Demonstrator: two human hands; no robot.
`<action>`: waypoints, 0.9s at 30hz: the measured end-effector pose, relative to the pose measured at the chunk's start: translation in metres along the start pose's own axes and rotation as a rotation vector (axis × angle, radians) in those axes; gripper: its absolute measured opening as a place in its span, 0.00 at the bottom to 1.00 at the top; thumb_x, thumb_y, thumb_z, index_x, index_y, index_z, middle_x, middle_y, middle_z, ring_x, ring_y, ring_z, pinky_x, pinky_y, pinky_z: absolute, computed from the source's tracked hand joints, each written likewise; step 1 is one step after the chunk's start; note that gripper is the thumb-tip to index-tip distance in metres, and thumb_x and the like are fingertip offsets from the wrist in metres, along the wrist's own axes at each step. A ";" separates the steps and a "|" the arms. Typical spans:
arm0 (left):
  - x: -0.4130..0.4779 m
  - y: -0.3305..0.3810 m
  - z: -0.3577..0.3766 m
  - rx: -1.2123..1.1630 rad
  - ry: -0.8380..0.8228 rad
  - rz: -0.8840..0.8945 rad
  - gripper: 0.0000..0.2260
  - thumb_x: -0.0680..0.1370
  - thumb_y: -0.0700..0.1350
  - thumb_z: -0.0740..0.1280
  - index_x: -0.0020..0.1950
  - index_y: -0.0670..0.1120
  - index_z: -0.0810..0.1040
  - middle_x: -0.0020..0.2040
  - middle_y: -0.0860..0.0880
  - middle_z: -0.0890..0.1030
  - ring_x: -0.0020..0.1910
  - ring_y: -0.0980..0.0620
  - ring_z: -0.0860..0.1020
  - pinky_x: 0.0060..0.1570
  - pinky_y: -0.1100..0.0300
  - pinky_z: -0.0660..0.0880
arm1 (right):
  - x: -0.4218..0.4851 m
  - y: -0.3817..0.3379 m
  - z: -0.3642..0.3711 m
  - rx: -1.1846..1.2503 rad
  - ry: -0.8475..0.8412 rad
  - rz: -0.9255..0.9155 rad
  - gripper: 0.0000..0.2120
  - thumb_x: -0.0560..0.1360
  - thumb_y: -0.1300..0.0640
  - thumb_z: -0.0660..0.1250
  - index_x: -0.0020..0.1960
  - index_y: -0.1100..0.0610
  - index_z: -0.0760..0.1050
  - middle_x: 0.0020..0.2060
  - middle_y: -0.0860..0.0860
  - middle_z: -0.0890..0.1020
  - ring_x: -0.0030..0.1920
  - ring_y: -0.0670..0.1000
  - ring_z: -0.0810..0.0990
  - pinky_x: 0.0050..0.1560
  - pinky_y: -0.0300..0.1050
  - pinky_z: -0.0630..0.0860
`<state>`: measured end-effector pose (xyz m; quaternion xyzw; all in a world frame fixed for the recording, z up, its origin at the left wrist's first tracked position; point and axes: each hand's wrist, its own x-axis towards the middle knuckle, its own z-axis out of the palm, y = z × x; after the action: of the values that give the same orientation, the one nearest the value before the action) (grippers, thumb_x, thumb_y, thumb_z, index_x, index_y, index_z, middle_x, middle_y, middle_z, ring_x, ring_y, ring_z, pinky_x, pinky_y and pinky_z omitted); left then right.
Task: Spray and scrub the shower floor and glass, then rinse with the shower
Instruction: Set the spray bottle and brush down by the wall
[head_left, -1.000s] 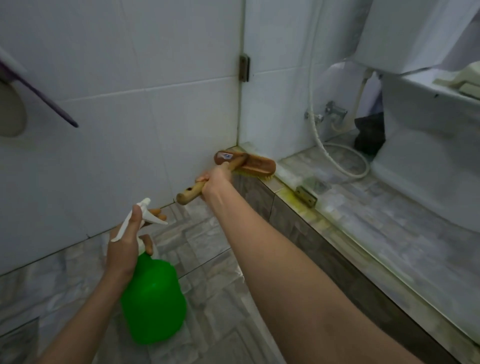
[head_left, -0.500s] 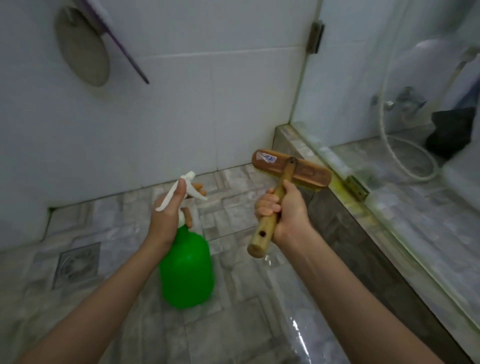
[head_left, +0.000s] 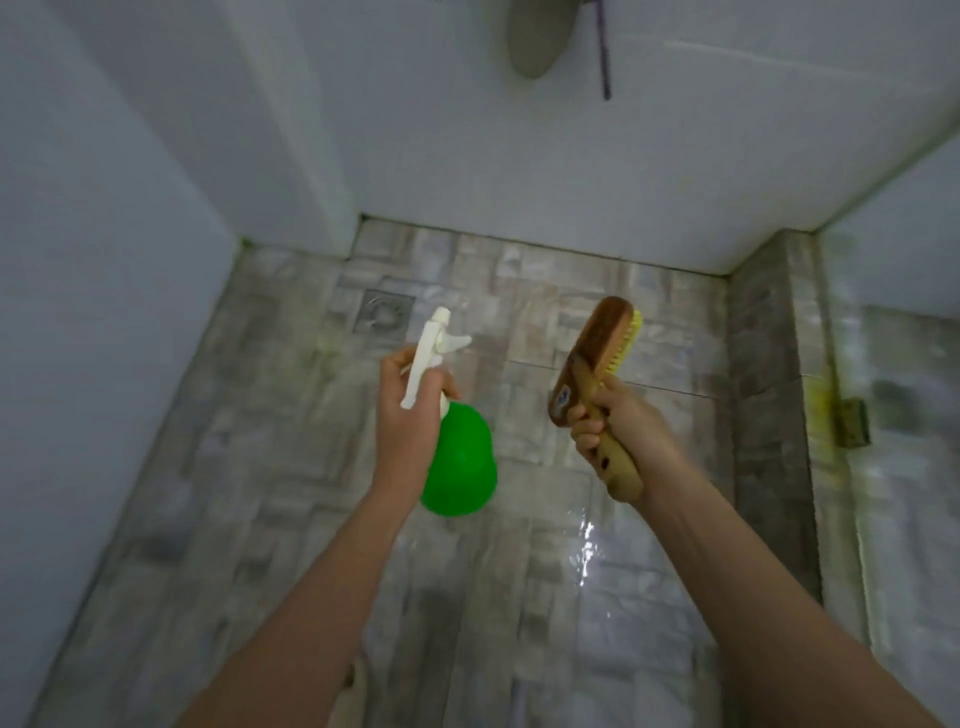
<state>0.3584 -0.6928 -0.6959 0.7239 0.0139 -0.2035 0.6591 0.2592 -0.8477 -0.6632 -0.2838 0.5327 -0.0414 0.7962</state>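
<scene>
My left hand (head_left: 402, 415) grips the neck of a green spray bottle (head_left: 460, 462) with a white trigger head, held above the shower floor (head_left: 260, 467). My right hand (head_left: 618, 421) holds the wooden handle of a scrub brush (head_left: 587, 358), tilted up with its yellow bristles facing right. The grey stone-tile floor looks wet, with a bright glint near its middle. The glass panel (head_left: 904, 364) stands at the right edge on a tiled curb (head_left: 763, 395).
A square floor drain (head_left: 384, 313) sits near the back wall. White tiled walls (head_left: 519, 171) enclose the back and left. A round grey object (head_left: 537, 39) and a purple strap hang on the back wall. A metal hinge (head_left: 852, 422) sits on the yellow-stained curb.
The view swung left and down from the glass corner to the shower floor. My right hand pulled the brush off the curb and raised it; both hands now hang over the floor's middle.
</scene>
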 end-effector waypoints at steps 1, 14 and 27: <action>-0.015 0.007 -0.016 0.005 0.056 -0.019 0.04 0.80 0.39 0.63 0.53 0.45 0.72 0.36 0.52 0.80 0.37 0.58 0.78 0.43 0.64 0.74 | -0.008 0.007 0.008 -0.022 -0.006 0.028 0.10 0.81 0.64 0.51 0.54 0.53 0.68 0.32 0.53 0.68 0.16 0.42 0.66 0.16 0.31 0.62; -0.172 0.002 -0.207 -0.122 0.689 -0.221 0.08 0.79 0.45 0.68 0.57 0.51 0.72 0.54 0.50 0.84 0.56 0.52 0.81 0.53 0.61 0.77 | -0.099 0.149 0.127 -0.770 -0.518 -0.102 0.08 0.78 0.57 0.65 0.57 0.57 0.73 0.44 0.58 0.86 0.36 0.54 0.85 0.27 0.39 0.72; -0.257 -0.124 -0.392 0.011 1.117 -0.309 0.03 0.80 0.45 0.66 0.49 0.54 0.74 0.47 0.47 0.79 0.46 0.48 0.77 0.45 0.52 0.75 | -0.116 0.370 0.228 -1.915 -1.161 -0.650 0.16 0.76 0.48 0.66 0.56 0.60 0.77 0.50 0.54 0.82 0.49 0.53 0.81 0.51 0.45 0.77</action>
<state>0.1955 -0.2367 -0.7142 0.7145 0.4643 0.1154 0.5104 0.3204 -0.4026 -0.6891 -0.8682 -0.1961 0.3117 0.3326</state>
